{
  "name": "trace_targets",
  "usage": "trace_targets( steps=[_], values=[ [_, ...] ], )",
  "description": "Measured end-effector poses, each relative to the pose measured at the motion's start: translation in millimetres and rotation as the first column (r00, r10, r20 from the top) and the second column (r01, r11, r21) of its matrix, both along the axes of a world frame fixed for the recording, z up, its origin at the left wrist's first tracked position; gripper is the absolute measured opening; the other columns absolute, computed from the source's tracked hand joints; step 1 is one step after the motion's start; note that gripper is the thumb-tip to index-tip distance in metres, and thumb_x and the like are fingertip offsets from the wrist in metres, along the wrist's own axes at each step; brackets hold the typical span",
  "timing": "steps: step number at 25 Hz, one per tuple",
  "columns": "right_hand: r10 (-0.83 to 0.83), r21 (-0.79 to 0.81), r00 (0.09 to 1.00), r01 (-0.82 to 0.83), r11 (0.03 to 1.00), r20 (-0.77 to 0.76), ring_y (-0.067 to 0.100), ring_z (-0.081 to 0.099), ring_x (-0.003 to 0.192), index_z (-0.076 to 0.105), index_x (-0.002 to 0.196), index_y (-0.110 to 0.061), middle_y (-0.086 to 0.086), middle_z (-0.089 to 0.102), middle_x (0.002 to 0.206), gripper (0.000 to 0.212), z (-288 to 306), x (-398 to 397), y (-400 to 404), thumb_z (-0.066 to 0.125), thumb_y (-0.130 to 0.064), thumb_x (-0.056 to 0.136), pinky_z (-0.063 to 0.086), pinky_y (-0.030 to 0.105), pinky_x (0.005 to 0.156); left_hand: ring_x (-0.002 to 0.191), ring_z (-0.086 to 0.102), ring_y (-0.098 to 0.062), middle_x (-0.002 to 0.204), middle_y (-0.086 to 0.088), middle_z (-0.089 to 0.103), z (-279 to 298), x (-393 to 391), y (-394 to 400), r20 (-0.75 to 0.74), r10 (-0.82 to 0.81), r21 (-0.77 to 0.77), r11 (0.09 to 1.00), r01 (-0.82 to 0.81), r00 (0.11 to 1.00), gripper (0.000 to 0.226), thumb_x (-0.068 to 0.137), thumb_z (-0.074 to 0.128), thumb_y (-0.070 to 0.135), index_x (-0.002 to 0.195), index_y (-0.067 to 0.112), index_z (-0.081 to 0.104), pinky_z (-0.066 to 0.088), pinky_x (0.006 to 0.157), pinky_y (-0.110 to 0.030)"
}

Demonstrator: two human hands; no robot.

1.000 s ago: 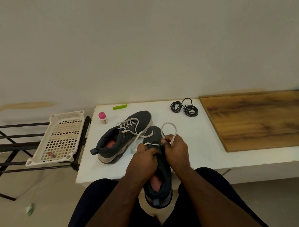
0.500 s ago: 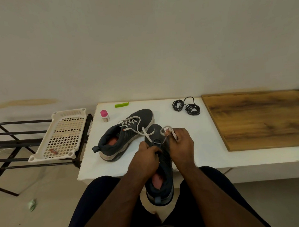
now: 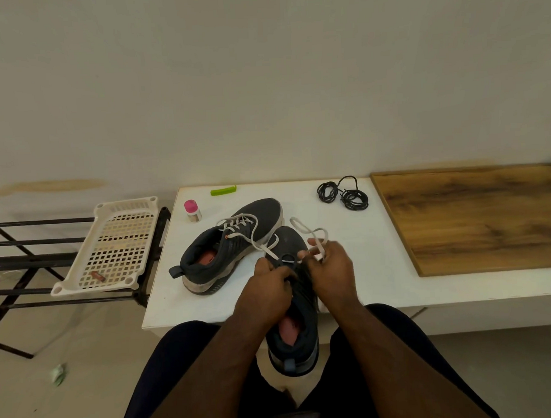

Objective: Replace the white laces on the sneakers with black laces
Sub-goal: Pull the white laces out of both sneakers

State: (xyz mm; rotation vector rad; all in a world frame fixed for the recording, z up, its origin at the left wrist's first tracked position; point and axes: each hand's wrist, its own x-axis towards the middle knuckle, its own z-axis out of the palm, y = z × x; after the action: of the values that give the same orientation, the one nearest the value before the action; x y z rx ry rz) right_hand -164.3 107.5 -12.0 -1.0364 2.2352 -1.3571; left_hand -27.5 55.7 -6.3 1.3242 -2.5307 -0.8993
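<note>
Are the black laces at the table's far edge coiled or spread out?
Coiled. The black laces lie in bundled loops on the white table, untouched, apart from both dark grey sneakers.

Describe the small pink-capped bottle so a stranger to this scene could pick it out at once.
Start at the white table against the wall and go to its far left corner. There, just left of the dark sneaker lying on the tabletop and in front of the flat green clip, stands the small bottle. It is the only upright thing there, with a bright pink cap.
</note>
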Motion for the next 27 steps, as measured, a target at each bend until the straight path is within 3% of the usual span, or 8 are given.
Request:
trace_targets(
  steps=[3,8,13,18,20,23,25,27],
  values=[
    [0.127,0.242,0.99,-0.108,0.964,-0.063,0.016,0.061,0.078,0.075,0.092,-0.011,0.006,0.068,0.087,0.016,-13.2,-1.3,-3.7,0.066,-0.024,0.094,0.035,0.013,0.062,0.093,0.055,-0.018,0.115,-0.002,0.04,0.5,0.3,0.7,0.003,-0.001,-0.005,1.0,0.001,1.0,0.03,0.1,0.045,0.023,0.123,0.031,0.064,0.044,0.085,-0.025],
    [-0.084,-0.165,0.985,0.059,0.985,-0.15,0.009,0.057,0.085,0.071,0.096,-0.012,-0.001,0.062,0.093,0.006,-1.3,0.6,-1.6,0.066,-0.015,0.094,0.039,0.007,0.071,0.097,0.055,-0.016,0.121,-0.003,0.04,1.5,-0.7,-0.8,-0.003,-0.001,0.014,1.0,0.001,1.0,0.03,0.101,0.045,0.023,0.124,0.029,0.064,0.047,0.092,-0.026],
    [0.15,0.213,0.985,-0.129,0.968,-0.086,0.017,0.06,0.088,0.075,0.098,-0.018,0.003,0.066,0.091,0.012,-19.3,-2.8,-5.4,0.066,-0.024,0.091,0.038,0.022,0.071,0.091,0.054,-0.016,0.118,-0.002,0.039,0.9,1.0,0.6,0.005,-0.011,-0.007,1.0,0.011,1.0,0.031,0.1,0.045,0.023,0.124,0.031,0.063,0.045,0.087,-0.025],
    [-0.08,-0.157,0.983,0.054,0.986,-0.165,0.011,0.056,0.082,0.069,0.094,-0.011,0.0,0.063,0.09,0.005,-4.6,-0.4,-4.5,0.064,-0.012,0.094,0.039,0.009,0.072,0.096,0.056,-0.018,0.118,-0.001,0.04,0.5,0.4,-0.3,0.003,0.0,0.011,1.0,0.0,1.0,0.03,0.1,0.046,0.024,0.123,0.031,0.064,0.047,0.091,-0.027],
    [-0.016,-0.1,0.996,0.007,0.995,-0.09,0.006,0.057,0.08,0.068,0.093,-0.014,-0.005,0.064,0.088,0.005,-2.8,-3.8,-3.3,0.065,-0.018,0.094,0.04,0.01,0.071,0.097,0.056,-0.018,0.118,-0.002,0.04,0.3,0.2,-0.3,0.004,-0.002,0.022,1.0,0.001,1.0,0.03,0.1,0.046,0.023,0.122,0.03,0.064,0.047,0.091,-0.028],
    [0.149,0.164,0.987,-0.137,0.977,-0.06,0.001,0.055,0.069,0.072,0.085,-0.017,-0.008,0.062,0.076,0.009,-11.9,-2.5,-3.1,0.066,-0.019,0.092,0.037,0.017,0.063,0.093,0.056,-0.019,0.116,-0.002,0.039,1.2,1.6,1.0,0.014,0.004,0.015,1.0,-0.004,1.0,0.029,0.1,0.045,0.024,0.122,0.031,0.063,0.047,0.088,-0.028],
    [0.124,0.124,0.988,-0.112,0.986,-0.091,0.005,0.055,0.07,0.073,0.085,-0.015,-0.005,0.063,0.076,0.013,-13.9,-0.6,-4.9,0.062,-0.014,0.093,0.04,0.02,0.065,0.091,0.056,-0.018,0.116,-0.001,0.039,0.0,2.0,1.5,0.014,-0.003,0.005,1.0,0.003,1.0,0.03,0.1,0.045,0.024,0.122,0.031,0.063,0.047,0.087,-0.028],
    [-0.024,-0.065,0.992,0.017,0.998,-0.12,0.011,0.057,0.077,0.071,0.092,-0.013,-0.002,0.064,0.084,0.011,-7.8,-0.6,-5.0,0.061,-0.01,0.094,0.046,0.021,0.071,0.093,0.057,-0.018,0.118,-0.002,0.04,0.3,1.7,0.2,0.012,-0.004,0.01,1.0,0.004,1.0,0.029,0.1,0.045,0.024,0.122,0.031,0.064,0.047,0.089,-0.027]
  ],
)
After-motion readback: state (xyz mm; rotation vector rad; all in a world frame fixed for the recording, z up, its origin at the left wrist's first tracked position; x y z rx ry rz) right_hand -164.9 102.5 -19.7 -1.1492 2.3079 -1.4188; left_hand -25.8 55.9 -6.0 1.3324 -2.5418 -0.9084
